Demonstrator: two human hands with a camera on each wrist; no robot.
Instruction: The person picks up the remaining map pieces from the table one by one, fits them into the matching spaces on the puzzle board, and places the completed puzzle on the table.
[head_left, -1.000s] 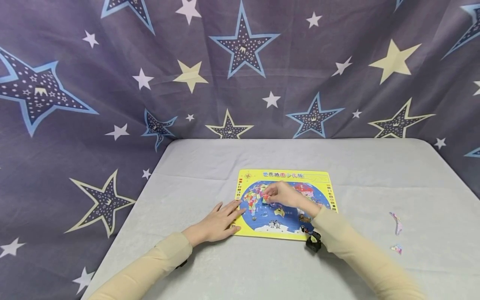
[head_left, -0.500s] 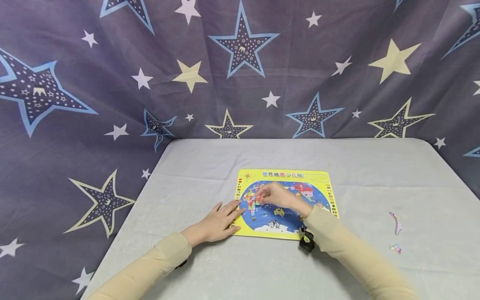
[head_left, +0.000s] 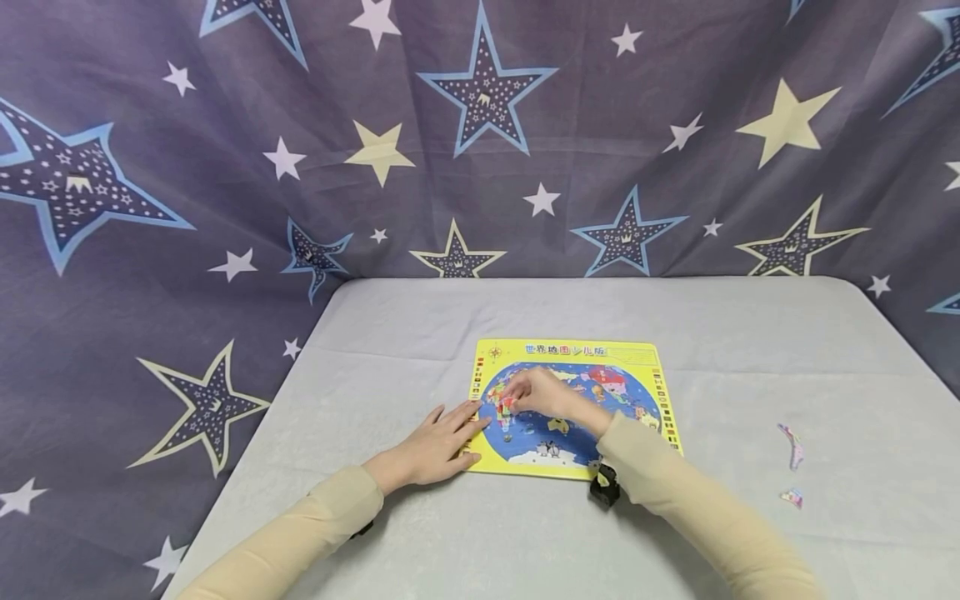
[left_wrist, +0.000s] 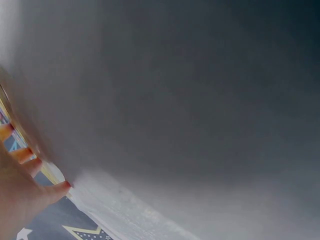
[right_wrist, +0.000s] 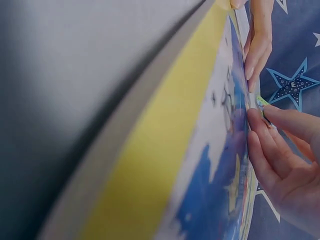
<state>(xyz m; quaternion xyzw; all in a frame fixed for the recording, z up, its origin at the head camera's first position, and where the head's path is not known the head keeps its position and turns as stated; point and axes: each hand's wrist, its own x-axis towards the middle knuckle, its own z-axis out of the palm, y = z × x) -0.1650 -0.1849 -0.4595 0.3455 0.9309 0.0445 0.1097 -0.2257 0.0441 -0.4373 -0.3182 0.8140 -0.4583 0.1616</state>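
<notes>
A yellow-bordered world map puzzle board (head_left: 540, 468) lies flat on the table. My right hand (head_left: 546, 393) is over the left part of its blue map, pinching a small colourful puzzle piece (head_left: 507, 405) between thumb and fingers. In the right wrist view the piece (right_wrist: 262, 103) stands tilted at the fingertips, close to the board's surface. My left hand (head_left: 433, 446) rests with spread, straight fingers on the board's left edge. In the left wrist view that hand (left_wrist: 22, 187) shows at the lower left, along the board's edge.
Two loose puzzle pieces lie on the grey cloth (head_left: 720, 333) at the right: a long curved piece (head_left: 792, 447) and a smaller piece (head_left: 792, 497) nearer the front. A starry curtain (head_left: 480, 200) hangs behind and to the left of the table.
My right hand has moved left across the map with the puzzle piece held, from near the middle to the left side. The left hand has stayed in place.
</notes>
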